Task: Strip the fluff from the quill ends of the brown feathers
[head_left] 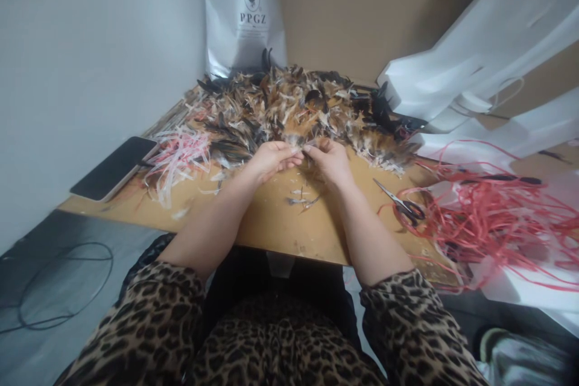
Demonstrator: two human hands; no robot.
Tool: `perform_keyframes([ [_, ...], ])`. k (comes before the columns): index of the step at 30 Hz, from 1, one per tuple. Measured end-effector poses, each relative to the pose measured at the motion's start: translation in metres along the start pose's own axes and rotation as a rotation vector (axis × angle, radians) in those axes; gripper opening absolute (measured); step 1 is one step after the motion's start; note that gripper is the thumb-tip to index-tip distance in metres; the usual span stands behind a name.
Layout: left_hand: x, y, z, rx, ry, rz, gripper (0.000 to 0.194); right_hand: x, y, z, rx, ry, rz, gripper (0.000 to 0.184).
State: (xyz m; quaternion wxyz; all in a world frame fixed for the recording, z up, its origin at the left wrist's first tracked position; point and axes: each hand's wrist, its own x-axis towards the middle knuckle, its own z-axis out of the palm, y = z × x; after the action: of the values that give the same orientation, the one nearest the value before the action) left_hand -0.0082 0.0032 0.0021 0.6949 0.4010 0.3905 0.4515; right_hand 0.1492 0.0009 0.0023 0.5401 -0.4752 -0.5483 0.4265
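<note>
My left hand (277, 160) is closed in a pinch at the near edge of a big pile of brown, black and cream feathers (275, 99). Fingertip to fingertip with it, my right hand (331, 161) pinches as well. Between them a small tuft of orange-brown feathers (299, 128) stands up, its pale base at my fingers. How much of the tuft each hand grips is partly hidden. Loose feather scraps (304, 199) lie on the wooden table (289, 232) below my hands.
Left of the pile are pink and white strips (178, 157) and a phone (114, 169). Scissors (404, 205) lie at right, beside a tangle of red-pink ribbon (506, 223). Behind stand a silver-white bag (244, 18) and white sheeting (497, 48). A black cable (67, 259) lies on the floor.
</note>
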Motion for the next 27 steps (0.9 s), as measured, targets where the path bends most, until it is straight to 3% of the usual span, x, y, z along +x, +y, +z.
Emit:
perform_keyframes([
  [7,0.000,-0.003,0.001,0.052,-0.045,0.011,0.010,0.000,0.003,0.001,0.014,-0.029,-0.021,0.024],
  [21,0.004,-0.006,0.003,0.080,-0.027,0.105,0.010,-0.006,0.002,0.015,0.231,0.065,0.053,0.028],
  [27,0.004,-0.007,0.003,0.114,-0.034,0.144,0.012,-0.004,0.005,0.015,0.320,0.025,0.096,0.029],
])
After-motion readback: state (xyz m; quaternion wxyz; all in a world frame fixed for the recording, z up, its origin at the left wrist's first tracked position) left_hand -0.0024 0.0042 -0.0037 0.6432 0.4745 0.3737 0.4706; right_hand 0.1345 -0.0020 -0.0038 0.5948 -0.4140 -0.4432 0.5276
